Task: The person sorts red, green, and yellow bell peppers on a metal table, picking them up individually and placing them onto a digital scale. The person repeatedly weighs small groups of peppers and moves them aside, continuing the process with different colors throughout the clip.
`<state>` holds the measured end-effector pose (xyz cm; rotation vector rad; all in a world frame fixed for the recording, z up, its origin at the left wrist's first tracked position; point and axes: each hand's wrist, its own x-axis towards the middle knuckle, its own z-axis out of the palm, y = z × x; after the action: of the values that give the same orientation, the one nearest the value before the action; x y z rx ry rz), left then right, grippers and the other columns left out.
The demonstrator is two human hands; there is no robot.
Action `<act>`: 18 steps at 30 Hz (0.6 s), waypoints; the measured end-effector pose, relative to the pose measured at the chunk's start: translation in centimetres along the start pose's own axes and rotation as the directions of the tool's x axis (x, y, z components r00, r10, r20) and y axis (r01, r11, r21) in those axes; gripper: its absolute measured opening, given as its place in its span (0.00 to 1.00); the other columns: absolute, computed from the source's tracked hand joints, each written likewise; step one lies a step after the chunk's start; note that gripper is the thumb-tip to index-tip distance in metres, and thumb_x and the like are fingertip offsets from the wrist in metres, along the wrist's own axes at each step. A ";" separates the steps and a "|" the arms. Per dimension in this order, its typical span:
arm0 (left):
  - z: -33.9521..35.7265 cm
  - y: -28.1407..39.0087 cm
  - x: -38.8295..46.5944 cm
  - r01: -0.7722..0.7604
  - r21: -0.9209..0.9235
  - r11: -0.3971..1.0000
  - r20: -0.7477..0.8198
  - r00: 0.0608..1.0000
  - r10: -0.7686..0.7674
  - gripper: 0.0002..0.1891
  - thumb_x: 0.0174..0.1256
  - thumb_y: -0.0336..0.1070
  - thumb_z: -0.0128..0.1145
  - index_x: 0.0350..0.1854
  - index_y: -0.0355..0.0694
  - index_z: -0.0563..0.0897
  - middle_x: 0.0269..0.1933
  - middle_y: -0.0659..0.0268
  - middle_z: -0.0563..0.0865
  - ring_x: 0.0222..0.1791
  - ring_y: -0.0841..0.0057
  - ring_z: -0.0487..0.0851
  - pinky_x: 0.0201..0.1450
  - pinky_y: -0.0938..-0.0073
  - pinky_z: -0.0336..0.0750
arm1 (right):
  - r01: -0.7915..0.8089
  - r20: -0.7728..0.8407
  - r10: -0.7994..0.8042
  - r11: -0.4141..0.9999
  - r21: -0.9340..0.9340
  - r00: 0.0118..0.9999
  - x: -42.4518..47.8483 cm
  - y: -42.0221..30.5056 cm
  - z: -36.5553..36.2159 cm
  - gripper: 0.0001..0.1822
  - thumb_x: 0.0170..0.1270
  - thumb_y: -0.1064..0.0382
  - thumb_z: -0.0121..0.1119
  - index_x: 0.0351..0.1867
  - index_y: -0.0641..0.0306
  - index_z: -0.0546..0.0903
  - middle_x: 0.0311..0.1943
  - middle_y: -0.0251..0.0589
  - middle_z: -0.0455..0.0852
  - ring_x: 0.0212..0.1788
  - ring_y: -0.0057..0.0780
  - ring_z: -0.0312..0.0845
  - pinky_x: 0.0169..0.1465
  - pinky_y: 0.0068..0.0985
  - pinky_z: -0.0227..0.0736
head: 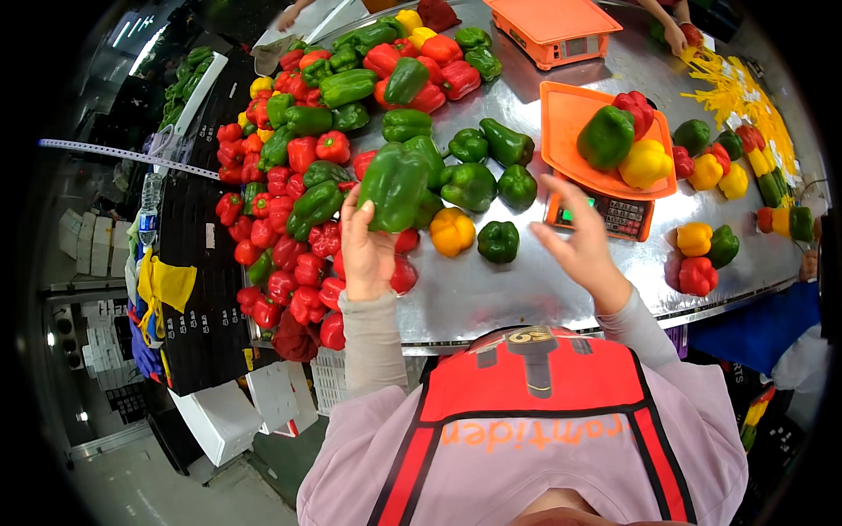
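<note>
My left hand (368,253) holds a large green bell pepper (393,187) above the metal table, at the edge of the pepper heap. My right hand (582,240) hovers with fingers apart and nothing in it, just in front of an orange digital scale (648,227). On that scale's tray (559,118) rest a green bell pepper (604,138), a red one (635,112) and a yellow one (646,163). Between my hands lie a yellow bell pepper (452,231), a small dark green one (498,242) and several more green peppers (468,185).
A heap of mostly red peppers (289,256) covers the table's left side. Another orange scale (552,33) stands at the back. Mixed pepper trios (698,276) and yellow netting (756,105) lie rightward. Another person's hand (674,38) is at the far right; black crates (191,263) stand left.
</note>
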<state>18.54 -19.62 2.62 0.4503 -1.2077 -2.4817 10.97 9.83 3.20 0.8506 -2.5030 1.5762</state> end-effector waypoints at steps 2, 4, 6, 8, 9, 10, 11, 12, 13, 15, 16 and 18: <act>1.5 -0.3 -1.9 0.051 -0.054 0.997 0.026 0.998 -0.049 0.23 0.71 0.35 0.54 0.67 0.44 0.67 0.62 0.62 0.78 0.60 0.66 0.79 0.60 0.59 0.77 | -0.086 0.125 0.053 0.956 0.279 0.991 0.1 -1.1 1.9 0.36 0.59 0.60 0.69 0.68 0.65 0.69 0.61 0.49 0.78 0.62 0.39 0.74 0.64 0.34 0.68; 2.6 -0.5 -3.3 0.072 -0.019 0.997 0.080 0.994 -0.070 0.24 0.72 0.36 0.54 0.68 0.44 0.66 0.63 0.62 0.77 0.61 0.66 0.78 0.61 0.58 0.76 | -0.187 0.202 0.093 0.832 0.522 0.975 0.6 -2.2 3.7 0.39 0.62 0.60 0.68 0.72 0.65 0.62 0.62 0.49 0.76 0.63 0.37 0.74 0.64 0.32 0.68; 3.0 -1.1 -4.3 0.072 0.040 0.997 0.148 0.986 -0.077 0.25 0.73 0.39 0.52 0.70 0.43 0.65 0.65 0.61 0.75 0.63 0.66 0.76 0.64 0.56 0.74 | -0.241 0.226 0.106 0.633 0.735 0.968 1.2 -3.0 5.4 0.41 0.64 0.60 0.67 0.74 0.64 0.57 0.62 0.50 0.74 0.63 0.35 0.73 0.64 0.30 0.68; 3.5 -0.9 -5.4 0.132 0.021 0.991 0.202 0.970 -0.133 0.26 0.75 0.40 0.51 0.71 0.43 0.63 0.66 0.61 0.74 0.65 0.66 0.75 0.64 0.56 0.74 | -0.253 0.223 0.124 0.567 0.783 0.967 1.3 -3.9 6.4 0.41 0.65 0.60 0.66 0.74 0.64 0.56 0.62 0.50 0.73 0.63 0.33 0.72 0.64 0.29 0.68; 3.4 -0.5 -6.0 0.153 0.011 0.988 0.217 0.964 -0.152 0.26 0.75 0.41 0.50 0.72 0.43 0.63 0.67 0.61 0.73 0.66 0.66 0.74 0.64 0.56 0.74 | -0.264 0.234 0.125 0.529 0.807 0.964 1.4 -4.4 7.1 0.41 0.66 0.61 0.65 0.75 0.63 0.56 0.62 0.50 0.73 0.63 0.32 0.72 0.64 0.28 0.68; 3.0 -0.2 -6.3 0.163 0.019 0.986 0.230 0.959 -0.163 0.27 0.76 0.44 0.49 0.73 0.43 0.61 0.69 0.60 0.71 0.67 0.65 0.72 0.65 0.54 0.73 | -0.222 0.195 0.110 0.581 0.783 0.975 1.3 -4.9 7.6 0.41 0.65 0.61 0.66 0.75 0.64 0.56 0.61 0.47 0.74 0.61 0.30 0.73 0.62 0.29 0.70; 2.5 -0.3 -6.5 0.181 -0.023 0.983 0.256 0.952 -0.170 0.27 0.76 0.45 0.48 0.73 0.43 0.62 0.69 0.59 0.71 0.68 0.65 0.72 0.65 0.53 0.73 | -0.185 0.188 0.067 0.662 0.727 0.980 0.9 -5.8 7.8 0.41 0.65 0.61 0.67 0.75 0.64 0.56 0.61 0.46 0.74 0.60 0.30 0.74 0.61 0.28 0.71; 1.6 -0.7 -6.5 0.198 -0.065 0.978 0.276 0.946 -0.173 0.28 0.76 0.47 0.48 0.73 0.43 0.62 0.69 0.59 0.71 0.68 0.64 0.72 0.65 0.52 0.73 | -0.147 0.193 0.022 0.732 0.665 0.981 0.4 -7.2 8.0 0.42 0.64 0.61 0.67 0.75 0.64 0.56 0.61 0.45 0.75 0.59 0.30 0.75 0.60 0.28 0.72; 0.2 -0.6 -6.7 0.213 -0.099 0.972 0.288 0.941 -0.177 0.28 0.75 0.48 0.48 0.73 0.43 0.63 0.69 0.59 0.71 0.68 0.64 0.72 0.66 0.51 0.73 | -0.105 0.201 -0.025 0.786 0.609 0.979 0.0 -8.4 8.5 0.42 0.64 0.61 0.67 0.75 0.64 0.57 0.60 0.45 0.75 0.58 0.30 0.76 0.59 0.27 0.73; -3.9 -0.3 -7.1 0.393 -0.430 0.813 0.421 0.884 -0.204 0.29 0.74 0.55 0.48 0.68 0.40 0.69 0.69 0.52 0.70 0.66 0.59 0.73 0.60 0.53 0.78 | 0.007 0.199 -0.160 0.796 0.605 0.967 -0.6 -9.8 10.1 0.41 0.64 0.62 0.67 0.74 0.64 0.58 0.60 0.43 0.77 0.54 0.28 0.78 0.55 0.26 0.74; -5.2 -0.1 -7.4 0.430 -0.549 0.716 0.497 0.857 -0.133 0.30 0.73 0.57 0.48 0.67 0.39 0.71 0.69 0.51 0.70 0.66 0.57 0.73 0.59 0.54 0.80 | -0.008 0.225 -0.209 0.716 0.698 0.952 -0.8 -10.9 11.1 0.40 0.64 0.62 0.67 0.74 0.64 0.59 0.59 0.44 0.78 0.54 0.28 0.78 0.54 0.26 0.75; -7.7 0.9 -8.7 0.417 -0.665 0.619 0.493 0.868 -0.055 0.31 0.72 0.58 0.49 0.66 0.37 0.72 0.68 0.46 0.70 0.66 0.53 0.71 0.56 0.56 0.82 | -0.007 0.250 -0.285 0.647 0.762 0.925 -1.1 -12.8 13.3 0.38 0.65 0.64 0.65 0.74 0.63 0.60 0.58 0.44 0.80 0.53 0.27 0.79 0.53 0.26 0.75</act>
<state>29.72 -21.64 0.00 -0.2074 -0.0779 -3.1246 21.19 -5.17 6.96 1.4824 -1.7804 2.6535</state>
